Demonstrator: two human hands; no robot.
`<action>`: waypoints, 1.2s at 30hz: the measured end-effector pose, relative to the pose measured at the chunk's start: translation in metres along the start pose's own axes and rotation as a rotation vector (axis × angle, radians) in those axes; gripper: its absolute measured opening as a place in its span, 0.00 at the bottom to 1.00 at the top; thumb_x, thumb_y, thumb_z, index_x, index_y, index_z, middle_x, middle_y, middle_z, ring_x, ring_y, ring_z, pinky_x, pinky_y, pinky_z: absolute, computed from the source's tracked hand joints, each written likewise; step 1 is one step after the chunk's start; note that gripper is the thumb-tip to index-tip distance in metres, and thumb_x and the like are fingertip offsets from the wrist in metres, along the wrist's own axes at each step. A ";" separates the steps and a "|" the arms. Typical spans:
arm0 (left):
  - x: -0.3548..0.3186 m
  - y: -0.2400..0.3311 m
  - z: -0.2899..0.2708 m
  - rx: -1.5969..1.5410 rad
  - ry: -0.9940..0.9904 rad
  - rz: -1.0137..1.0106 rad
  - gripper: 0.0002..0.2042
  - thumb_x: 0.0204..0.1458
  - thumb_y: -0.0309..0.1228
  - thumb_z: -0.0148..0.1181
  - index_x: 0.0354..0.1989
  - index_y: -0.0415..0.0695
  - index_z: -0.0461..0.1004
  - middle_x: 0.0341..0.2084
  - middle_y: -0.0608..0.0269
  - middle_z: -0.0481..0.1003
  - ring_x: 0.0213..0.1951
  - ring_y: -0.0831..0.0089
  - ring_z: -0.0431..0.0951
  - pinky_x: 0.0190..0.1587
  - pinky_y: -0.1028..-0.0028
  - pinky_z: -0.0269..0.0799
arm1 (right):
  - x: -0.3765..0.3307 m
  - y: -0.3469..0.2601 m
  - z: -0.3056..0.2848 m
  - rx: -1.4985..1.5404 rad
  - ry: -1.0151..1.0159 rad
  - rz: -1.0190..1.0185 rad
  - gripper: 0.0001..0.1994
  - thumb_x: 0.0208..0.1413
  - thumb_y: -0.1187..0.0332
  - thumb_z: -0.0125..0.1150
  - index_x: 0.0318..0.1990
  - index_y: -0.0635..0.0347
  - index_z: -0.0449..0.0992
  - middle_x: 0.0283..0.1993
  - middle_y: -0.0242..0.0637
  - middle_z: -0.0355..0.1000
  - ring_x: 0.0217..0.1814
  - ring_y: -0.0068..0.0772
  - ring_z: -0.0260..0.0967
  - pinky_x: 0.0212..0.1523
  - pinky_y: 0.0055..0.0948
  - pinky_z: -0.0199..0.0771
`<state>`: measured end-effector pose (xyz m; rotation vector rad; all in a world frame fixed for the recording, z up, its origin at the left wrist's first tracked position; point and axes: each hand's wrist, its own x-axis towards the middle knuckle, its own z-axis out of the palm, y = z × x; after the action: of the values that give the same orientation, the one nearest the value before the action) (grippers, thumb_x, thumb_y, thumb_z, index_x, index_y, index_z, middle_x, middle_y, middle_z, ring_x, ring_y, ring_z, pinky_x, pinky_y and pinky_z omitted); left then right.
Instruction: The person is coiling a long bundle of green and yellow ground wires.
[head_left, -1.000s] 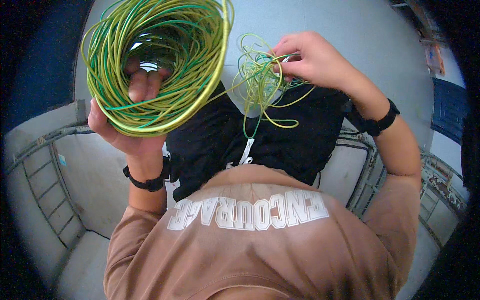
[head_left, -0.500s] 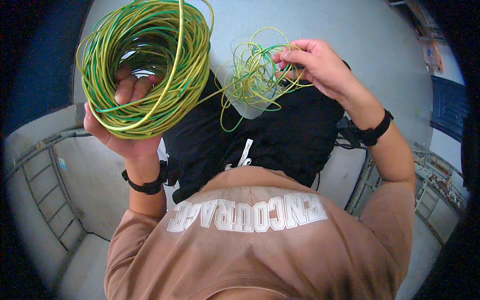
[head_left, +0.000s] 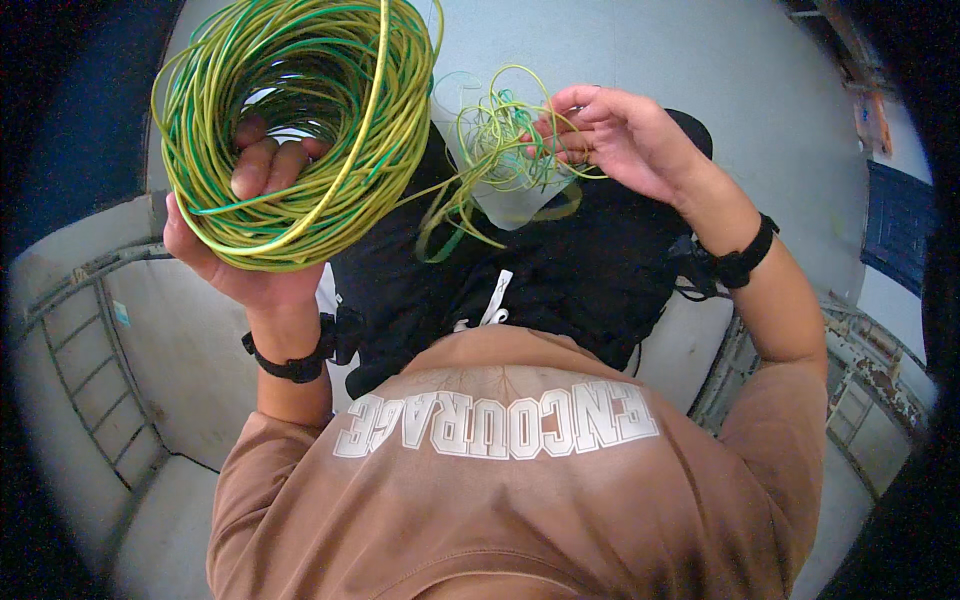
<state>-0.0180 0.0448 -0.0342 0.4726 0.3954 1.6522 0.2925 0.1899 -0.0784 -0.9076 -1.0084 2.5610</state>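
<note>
My left hand holds up a thick coil of yellow-green wire. Several of its fingers reach through the coil's middle opening, while the thumb lies against the outside. From the coil, strands run rightward to a loose tangle of the same wire hanging above my lap. My right hand grips the tangle at its right side with bent fingers. Loops surround the fingertips, so exactly which strands they pinch is hidden. Part of the tangle is smeared by motion.
My black-clad legs lie below the wire, with pale floor beyond. Metal racks with bars stand at the left and the right. A dark blue panel is at the far right.
My right hand has shifted slightly left and its fingers have curled further into the tangle. The loose loops have swung and bunched leftward. The coil stays almost in place.
</note>
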 end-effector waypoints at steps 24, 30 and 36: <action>-0.007 0.009 0.017 0.077 0.060 0.074 0.28 0.53 0.50 0.54 0.51 0.36 0.64 0.28 0.70 0.70 0.34 0.74 0.67 0.63 0.64 0.53 | 0.023 0.029 0.059 -1.312 -0.408 -0.325 0.13 0.59 0.64 0.58 0.29 0.65 0.71 0.19 0.46 0.66 0.24 0.49 0.67 0.26 0.39 0.64; -0.014 0.012 -0.002 -0.105 0.130 0.051 0.24 0.53 0.46 0.57 0.49 0.39 0.65 0.28 0.73 0.70 0.34 0.77 0.68 0.64 0.63 0.52 | 0.036 0.036 0.043 -1.545 0.037 -0.796 0.06 0.51 0.68 0.61 0.31 0.59 0.72 0.31 0.45 0.71 0.33 0.50 0.72 0.33 0.43 0.72; -0.009 0.009 0.000 -0.349 -0.220 -0.082 0.20 0.50 0.43 0.63 0.45 0.46 0.68 0.33 0.73 0.72 0.45 0.76 0.69 0.70 0.58 0.41 | 0.042 0.037 0.043 -1.790 0.461 -1.096 0.14 0.39 0.71 0.66 0.36 0.54 0.71 0.48 0.38 0.67 0.54 0.47 0.62 0.50 0.37 0.69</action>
<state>-0.0248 0.0348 -0.0304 0.3647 -0.0385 1.5308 0.2336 0.1584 -0.0983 -0.6611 -2.4653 0.1387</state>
